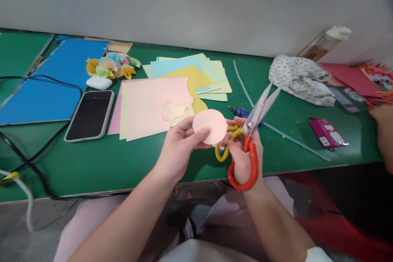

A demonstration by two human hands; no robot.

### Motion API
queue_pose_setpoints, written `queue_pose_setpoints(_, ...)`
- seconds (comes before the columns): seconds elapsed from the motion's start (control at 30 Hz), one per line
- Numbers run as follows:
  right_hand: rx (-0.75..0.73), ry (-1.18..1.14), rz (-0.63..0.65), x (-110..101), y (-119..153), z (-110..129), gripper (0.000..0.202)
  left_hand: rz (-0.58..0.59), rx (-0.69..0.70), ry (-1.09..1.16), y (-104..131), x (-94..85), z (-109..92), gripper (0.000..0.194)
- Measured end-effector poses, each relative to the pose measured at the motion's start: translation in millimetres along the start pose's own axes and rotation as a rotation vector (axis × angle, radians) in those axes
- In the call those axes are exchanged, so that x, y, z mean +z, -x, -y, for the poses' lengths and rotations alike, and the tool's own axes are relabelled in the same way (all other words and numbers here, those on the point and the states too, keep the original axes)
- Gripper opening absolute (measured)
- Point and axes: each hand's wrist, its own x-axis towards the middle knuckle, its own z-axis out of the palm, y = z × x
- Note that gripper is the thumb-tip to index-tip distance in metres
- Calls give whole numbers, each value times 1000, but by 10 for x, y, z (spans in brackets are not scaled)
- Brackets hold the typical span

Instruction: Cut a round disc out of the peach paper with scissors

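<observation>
A round pale pink paper disc is pinched in my left hand, its thumb lying on the front. Beside it my right hand holds scissors with one red handle and one yellow handle; their blades point up and away, slightly apart. Fingertips of my right hand are close to the disc's right edge, and whether they touch it is unclear. Just beyond the disc lie paper scraps on a stack of pink sheets.
On the green table are a phone, a white case, paper flowers, coloured sheets, a blue glue gun, clear sticks, a purple packet and patterned cloth. Black cables run along the left.
</observation>
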Motion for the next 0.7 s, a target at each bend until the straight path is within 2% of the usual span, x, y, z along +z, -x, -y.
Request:
queue_pose_setpoints(0.17, 25, -80, -79, 9, 25, -33, 34, 39, -17, 62, -8, 16, -10, 31)
queue_pose_setpoints(0.37, 35, -101, -48, 15, 26, -22, 31, 13, -22, 64, -9, 4, -6, 34)
queue_pose_setpoints(0.57, 40, -222, -2, -12, 36, -101, 31, 90, -27, 107, -2, 1, 6, 26)
queue_pose_setpoints(0.63, 25, -228, 8, -17, 40, -127, 30, 63, -2, 34, 8, -5, 25, 31)
queue_pose_setpoints(0.7, 13, -236, 24, -14, 41, -134, 27, -28, 84, -99, 19, -12, 53, 47)
